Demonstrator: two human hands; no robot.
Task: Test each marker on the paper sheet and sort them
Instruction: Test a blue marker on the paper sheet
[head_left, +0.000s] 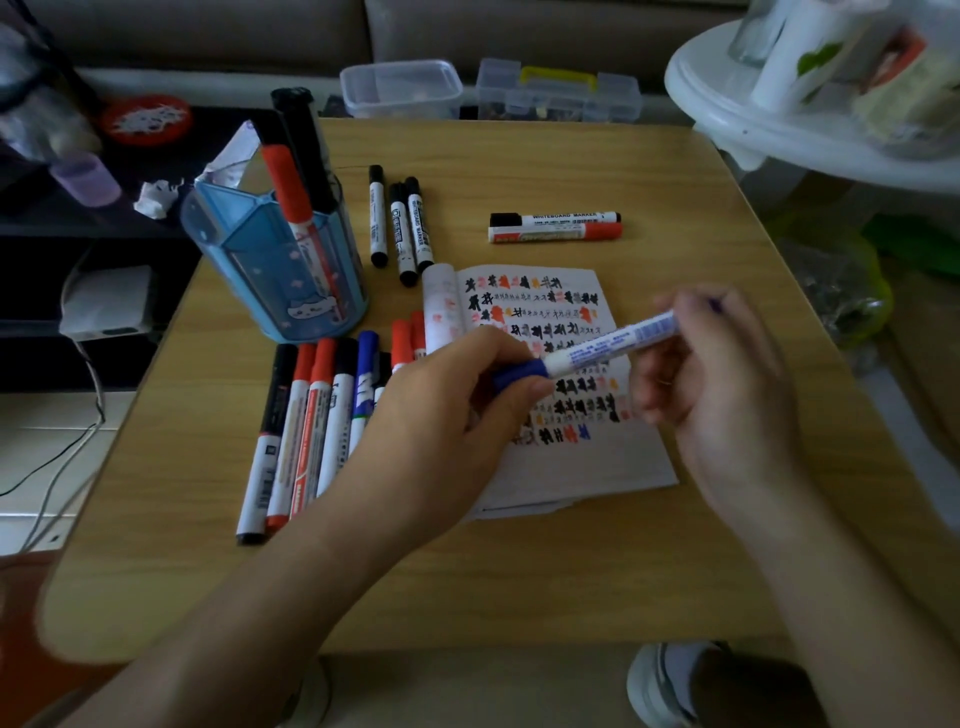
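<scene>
A blue marker (605, 347) hangs over the paper sheet (576, 457), which is covered in black, red and orange test marks. My left hand (447, 410) pinches its blue cap end. My right hand (717, 384) grips the barrel's other end. Left of the sheet lie several markers in a row (306, 431), with red, black and blue caps. Three black markers (402, 226) lie behind the sheet. A black and a red marker (556, 226) lie side by side at the back right.
A blue pen holder (275, 265) with a red and black markers stands at the table's left. Clear plastic boxes (402, 88) sit beyond the far edge. A white round stand (810, 109) overhangs the back right corner. Cables run on the floor at the left.
</scene>
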